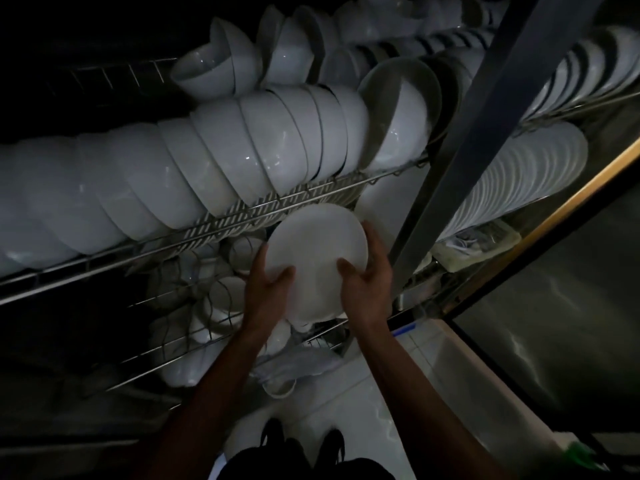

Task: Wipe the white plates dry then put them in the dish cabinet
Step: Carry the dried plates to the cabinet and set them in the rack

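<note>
Both hands, left hand (272, 292) and right hand (367, 289), gripping white plate (317, 251) by edges, near wire rack (214, 233) of bowls (207, 168).

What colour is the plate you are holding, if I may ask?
Plain white plate, no pattern; head view.

I see my left hand (268, 289) and right hand (363, 289) gripping a white plate (317, 251) at centre; stacked bowls (207, 161) on a wire rack (221, 230) toward eleven o'clock.
</note>
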The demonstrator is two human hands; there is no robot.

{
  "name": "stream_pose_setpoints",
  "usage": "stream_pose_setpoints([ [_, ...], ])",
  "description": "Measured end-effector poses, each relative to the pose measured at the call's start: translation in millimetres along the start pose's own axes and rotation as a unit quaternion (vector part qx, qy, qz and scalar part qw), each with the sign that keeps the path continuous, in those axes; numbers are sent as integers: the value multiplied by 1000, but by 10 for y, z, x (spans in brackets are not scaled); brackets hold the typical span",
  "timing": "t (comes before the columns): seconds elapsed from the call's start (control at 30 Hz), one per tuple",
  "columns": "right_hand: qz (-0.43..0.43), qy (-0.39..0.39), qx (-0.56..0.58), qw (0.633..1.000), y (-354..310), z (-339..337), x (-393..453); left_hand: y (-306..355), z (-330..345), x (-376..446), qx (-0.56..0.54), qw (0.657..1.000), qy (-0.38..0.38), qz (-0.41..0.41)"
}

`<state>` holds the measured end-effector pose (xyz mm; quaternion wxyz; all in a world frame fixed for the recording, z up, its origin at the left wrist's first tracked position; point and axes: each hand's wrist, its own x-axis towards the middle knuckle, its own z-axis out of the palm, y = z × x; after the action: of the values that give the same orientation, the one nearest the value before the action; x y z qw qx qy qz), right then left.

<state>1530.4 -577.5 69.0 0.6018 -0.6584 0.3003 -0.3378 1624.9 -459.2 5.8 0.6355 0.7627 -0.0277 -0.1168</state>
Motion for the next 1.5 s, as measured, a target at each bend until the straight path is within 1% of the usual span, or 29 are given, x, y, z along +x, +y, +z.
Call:
stream_pose_setpoints([
  [0.1, -10, 15, -12, 1000, -34, 50, 167, 35, 126, 124, 104, 993, -26, 46],
  [0.2, -44, 18, -23, 999, -50, 81, 303, 48, 222, 157, 203, 970, -53, 125],
  [0.27, -71, 18, -26, 997, -33, 97, 380, 54, 300, 114, 205, 961, -85, 162],
  [0.33, -93, 20, -39, 995, 13, 113, 461, 63, 391, 93, 159, 966, -110, 171],
  [0.37, -99, 20, -49, 994, 38, 119, 494, 70, 438, 100, 151, 966, -121, 172],
  [0.5, -111, 5, -74, 991, 108, 135, 598, 97, 578, 195, 193, 952, -188, 148],
  [0.63, -106, 12, -90, 990, 148, 156, 692, 70, 656, 276, 204, 948, -203, 140],
  [0.73, -108, -6, -83, 991, 179, 137, 713, 40, 705, 287, 189, 951, -205, 133],
  [0.87, -94, -30, -70, 993, 244, 111, 756, 9, 726, 283, 213, 949, -194, 131],
  [1.0, -104, -36, -94, 989, 295, 92, 810, 1, 744, 299, 187, 955, -195, 122],
  [1.13, -91, -52, -102, 989, 351, 66, 835, -37, 738, 302, 188, 958, -188, 106],
  [1.23, -90, -64, -104, 988, 399, 68, 772, -109, 695, 308, 226, 952, -182, 100],
  [1.33, -72, -52, -112, 990, 454, 92, 768, -162, 657, 303, 252, 945, -180, 105],
  [1.37, -65, -48, -120, 989, 462, 99, 769, -166, 656, 292, 246, 947, -179, 104],
  [1.5, -69, -50, -146, 986, 441, 85, 743, -169, 667, 225, 165, 968, -167, 88],
])
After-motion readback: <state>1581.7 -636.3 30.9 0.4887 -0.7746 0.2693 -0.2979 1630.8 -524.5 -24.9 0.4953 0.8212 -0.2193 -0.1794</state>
